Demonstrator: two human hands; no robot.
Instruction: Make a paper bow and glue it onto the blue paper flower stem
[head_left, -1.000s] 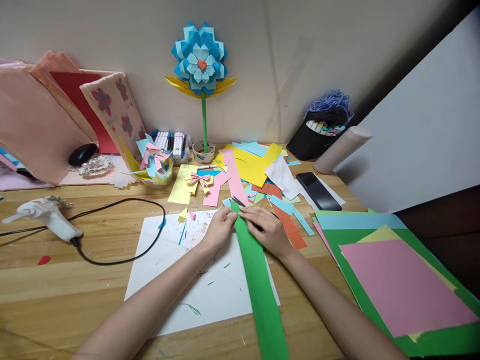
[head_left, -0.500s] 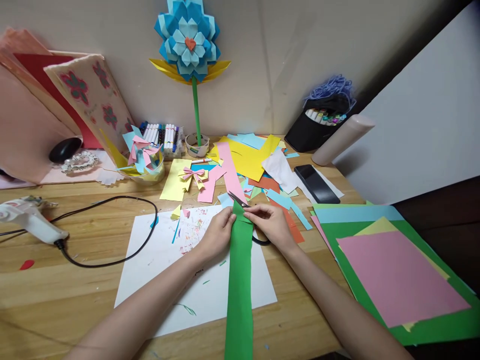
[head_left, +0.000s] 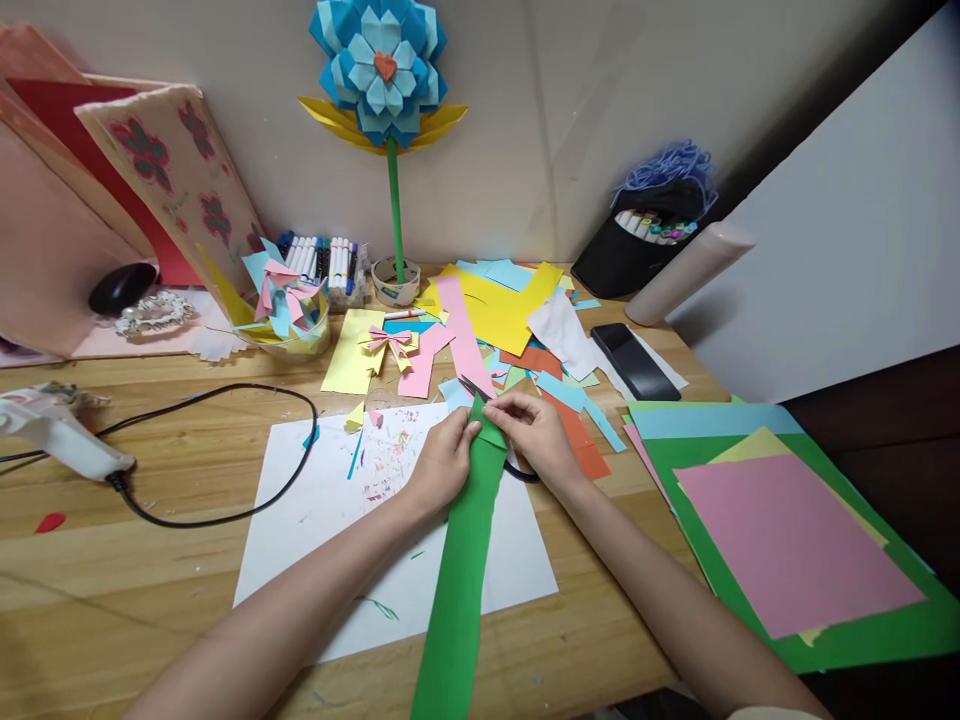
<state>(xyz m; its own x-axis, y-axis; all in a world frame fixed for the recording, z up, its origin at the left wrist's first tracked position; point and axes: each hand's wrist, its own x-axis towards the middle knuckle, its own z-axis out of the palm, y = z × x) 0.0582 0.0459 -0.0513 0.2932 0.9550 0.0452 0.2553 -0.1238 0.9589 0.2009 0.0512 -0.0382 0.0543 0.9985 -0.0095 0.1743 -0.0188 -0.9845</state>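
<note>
A long green paper strip (head_left: 457, 590) runs from the near edge of the view up to both hands, its top end folded over into a slanted point. My left hand (head_left: 444, 455) pinches the strip's left edge just below that fold, thumb on top. With fingers pressed together, my right hand (head_left: 536, 435) grips the folded tip from the right. Behind the tip and my right hand lie dark scissors (head_left: 472, 388); only the blades and part of a black handle show. Beneath everything is a white sheet (head_left: 300, 520) with coloured marks.
Paper scraps, including a yellow sheet (head_left: 495, 310), lie beyond my hands. A glue gun (head_left: 67, 435) with a looping cord is at left. On the right are stacked coloured sheets (head_left: 795, 540) and a phone (head_left: 634, 362). A blue paper flower (head_left: 382, 70) stands at the back.
The strip's near end has swung left, so the strip now slants. Its top fold is larger and more pointed. My right hand has shifted slightly toward the tip.
</note>
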